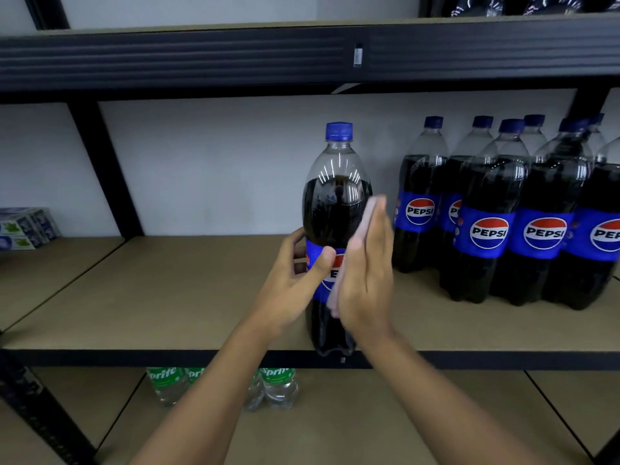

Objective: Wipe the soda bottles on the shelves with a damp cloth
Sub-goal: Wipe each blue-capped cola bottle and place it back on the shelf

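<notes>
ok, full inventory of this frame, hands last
held Pepsi bottle: 1, dark cola, blue cap, front of middle shelf
other Pepsi bottles: at least six, same colours, right of it
Sprite bottles: at least three, green labels, lower shelf
cartons: stack, white-blue-green, far left
cloth: 1, pale pink, under right palm
shelving: 1, black frame, tan boards
left hand: grips held bottle's label
right hand: flat, presses cloth on bottle

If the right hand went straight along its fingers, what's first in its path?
Likely nothing: the right hand, flat on the cloth, points up alongside the held bottle toward the wall; depth unclear.
</notes>
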Action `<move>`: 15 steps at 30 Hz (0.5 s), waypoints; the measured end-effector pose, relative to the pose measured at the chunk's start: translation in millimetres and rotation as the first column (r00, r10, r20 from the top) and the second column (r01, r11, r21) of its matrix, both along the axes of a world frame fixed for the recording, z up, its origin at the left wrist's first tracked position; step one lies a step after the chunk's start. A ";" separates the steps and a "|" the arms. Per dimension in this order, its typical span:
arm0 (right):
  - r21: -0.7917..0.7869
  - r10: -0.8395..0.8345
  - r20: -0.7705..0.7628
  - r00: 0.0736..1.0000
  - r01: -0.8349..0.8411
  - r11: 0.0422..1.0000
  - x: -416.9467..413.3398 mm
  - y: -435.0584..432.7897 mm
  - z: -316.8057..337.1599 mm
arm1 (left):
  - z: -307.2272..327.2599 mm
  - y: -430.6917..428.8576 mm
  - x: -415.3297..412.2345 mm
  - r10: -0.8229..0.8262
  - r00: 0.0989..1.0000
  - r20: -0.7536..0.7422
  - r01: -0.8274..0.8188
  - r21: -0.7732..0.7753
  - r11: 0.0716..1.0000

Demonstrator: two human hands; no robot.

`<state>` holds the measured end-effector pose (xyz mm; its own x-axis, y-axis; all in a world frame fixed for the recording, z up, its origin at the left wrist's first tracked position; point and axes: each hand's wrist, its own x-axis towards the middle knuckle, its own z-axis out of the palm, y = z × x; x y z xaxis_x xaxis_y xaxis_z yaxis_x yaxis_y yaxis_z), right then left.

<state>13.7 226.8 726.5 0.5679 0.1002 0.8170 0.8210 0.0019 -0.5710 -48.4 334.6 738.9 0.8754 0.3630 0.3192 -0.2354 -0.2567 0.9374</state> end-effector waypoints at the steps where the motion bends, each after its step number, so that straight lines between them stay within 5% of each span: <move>1: -0.027 0.016 -0.043 0.999 -0.017 1.000 -2.8 -2.5 -25.2 | 0.3 0.4 0.9 0.001 1.000 0.008 -0.001 0.004 1.000; 7: 0.027 0.114 -0.363 0.925 -0.111 0.993 -14.4 -9.0 -80.1 | 0.7 6.2 1.7 -0.033 0.999 -0.011 0.033 -0.004 0.999; 15: 0.160 0.184 -0.241 0.953 -0.148 0.976 6.2 -1.5 52.0 | 25.1 -5.1 -6.7 -0.072 0.996 -0.046 0.072 -0.016 0.997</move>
